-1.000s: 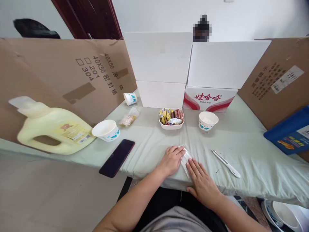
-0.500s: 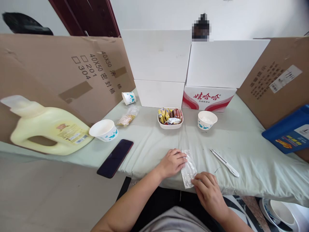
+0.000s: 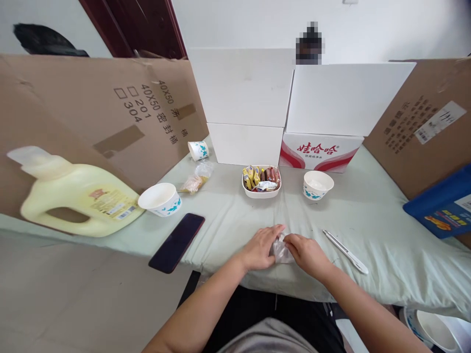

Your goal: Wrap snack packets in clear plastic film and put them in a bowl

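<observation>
A clear plastic bag (image 3: 282, 253) lies near the table's front edge, crumpled between my two hands. My left hand (image 3: 260, 247) rests at its left side, thumb and fingers closed on the bag's edge. From the right, my right hand (image 3: 304, 251) pinches the upper part of the bag with thumb and forefinger. Part of the bag is hidden under the fingers. Just beyond stands a white dish (image 3: 262, 194) full of wrapped snacks (image 3: 253, 176). A white utility knife (image 3: 345, 251) lies to the right of my right hand.
A phone (image 3: 177, 242) lies at the left front edge. Paper bowls stand left (image 3: 160, 200) and right (image 3: 318, 185), and a cup (image 3: 198, 150) lies tipped. A yellow jug (image 3: 81, 196) leans on cardboard at left; a blue container (image 3: 441, 206) is at right. White boxes (image 3: 250, 88) line the back.
My right hand has moved up and left, bringing the lower end of the bag upward. The bag, flat before, is now bunched or folded between my hands.
</observation>
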A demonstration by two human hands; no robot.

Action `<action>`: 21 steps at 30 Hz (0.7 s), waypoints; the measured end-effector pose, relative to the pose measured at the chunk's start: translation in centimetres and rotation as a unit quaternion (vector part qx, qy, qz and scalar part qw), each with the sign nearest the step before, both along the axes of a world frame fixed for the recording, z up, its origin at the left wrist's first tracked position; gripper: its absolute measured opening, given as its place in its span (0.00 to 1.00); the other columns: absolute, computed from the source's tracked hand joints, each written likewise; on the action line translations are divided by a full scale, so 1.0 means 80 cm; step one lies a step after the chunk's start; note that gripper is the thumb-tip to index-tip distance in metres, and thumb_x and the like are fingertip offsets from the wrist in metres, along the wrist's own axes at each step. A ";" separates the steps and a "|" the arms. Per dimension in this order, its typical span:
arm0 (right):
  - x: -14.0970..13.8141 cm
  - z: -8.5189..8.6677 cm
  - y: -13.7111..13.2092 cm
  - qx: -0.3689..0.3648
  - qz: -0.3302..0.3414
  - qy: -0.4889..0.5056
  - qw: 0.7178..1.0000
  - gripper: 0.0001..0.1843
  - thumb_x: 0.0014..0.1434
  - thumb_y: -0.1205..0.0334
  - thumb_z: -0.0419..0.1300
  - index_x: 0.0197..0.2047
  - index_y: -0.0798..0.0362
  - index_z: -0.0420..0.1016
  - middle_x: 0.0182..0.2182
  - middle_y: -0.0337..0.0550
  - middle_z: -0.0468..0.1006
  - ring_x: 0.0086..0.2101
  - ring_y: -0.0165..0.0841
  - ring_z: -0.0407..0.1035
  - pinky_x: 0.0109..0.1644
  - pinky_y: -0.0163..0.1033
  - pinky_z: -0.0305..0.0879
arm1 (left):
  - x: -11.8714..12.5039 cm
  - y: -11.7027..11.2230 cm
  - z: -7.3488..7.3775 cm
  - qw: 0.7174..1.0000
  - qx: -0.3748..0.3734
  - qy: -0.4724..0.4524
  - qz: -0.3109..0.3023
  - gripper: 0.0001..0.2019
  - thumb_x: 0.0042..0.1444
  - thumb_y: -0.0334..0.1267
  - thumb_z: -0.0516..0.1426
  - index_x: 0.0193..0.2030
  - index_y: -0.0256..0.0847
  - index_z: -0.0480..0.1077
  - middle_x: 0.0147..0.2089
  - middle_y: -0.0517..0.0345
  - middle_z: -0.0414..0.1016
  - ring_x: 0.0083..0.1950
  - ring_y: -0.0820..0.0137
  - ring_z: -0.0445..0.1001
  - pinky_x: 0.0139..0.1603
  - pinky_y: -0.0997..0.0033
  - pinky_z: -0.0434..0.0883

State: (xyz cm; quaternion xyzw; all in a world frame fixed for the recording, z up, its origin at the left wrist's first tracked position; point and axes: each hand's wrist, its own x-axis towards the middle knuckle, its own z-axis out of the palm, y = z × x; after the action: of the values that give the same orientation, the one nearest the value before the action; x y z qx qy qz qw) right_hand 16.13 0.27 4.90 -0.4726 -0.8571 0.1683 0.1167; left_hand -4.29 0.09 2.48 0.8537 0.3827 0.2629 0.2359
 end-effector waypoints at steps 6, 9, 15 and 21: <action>-0.024 -0.015 0.016 0.001 -0.094 -0.050 0.994 0.09 0.66 0.63 0.48 0.40 0.53 0.69 0.36 0.43 0.78 0.35 0.33 0.73 0.33 0.35 0.55 | -0.001 0.002 -0.013 0.999 0.017 -0.041 0.014 0.46 0.48 0.24 0.55 0.71 0.49 0.36 0.71 0.47 0.48 0.60 0.60 0.67 0.64 0.51 0.61; -0.027 -0.017 0.013 0.007 -0.117 -0.063 0.991 0.10 0.67 0.63 0.47 0.39 0.53 0.68 0.35 0.44 0.78 0.35 0.33 0.73 0.32 0.36 0.53 | -0.001 0.002 -0.011 0.998 0.016 -0.054 0.014 0.45 0.48 0.22 0.53 0.71 0.50 0.38 0.71 0.48 0.49 0.62 0.60 0.65 0.64 0.51 0.62; -0.030 -0.017 0.010 0.020 -0.134 -0.078 0.988 0.09 0.68 0.63 0.46 0.39 0.53 0.67 0.34 0.43 0.78 0.33 0.32 0.73 0.31 0.36 0.52 | -0.003 0.002 -0.004 0.993 -0.034 -0.110 0.026 0.32 0.57 0.27 0.51 0.68 0.46 0.47 0.68 0.45 0.53 0.56 0.63 0.70 0.62 0.52 0.65; -0.033 -0.017 0.008 0.040 -0.143 -0.100 0.984 0.08 0.67 0.65 0.47 0.38 0.53 0.65 0.33 0.44 0.77 0.30 0.32 0.73 0.28 0.36 0.51 | 0.002 0.000 -0.003 0.992 -0.037 -0.102 0.057 0.30 0.55 0.32 0.58 0.63 0.42 0.53 0.66 0.42 0.55 0.57 0.61 0.69 0.60 0.52 0.67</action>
State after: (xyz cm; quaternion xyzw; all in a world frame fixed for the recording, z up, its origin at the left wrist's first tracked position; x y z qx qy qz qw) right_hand 13.49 0.90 3.50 -0.5999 -0.7941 0.0669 0.0720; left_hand -4.16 0.10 2.24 0.7899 0.4142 0.3470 0.2898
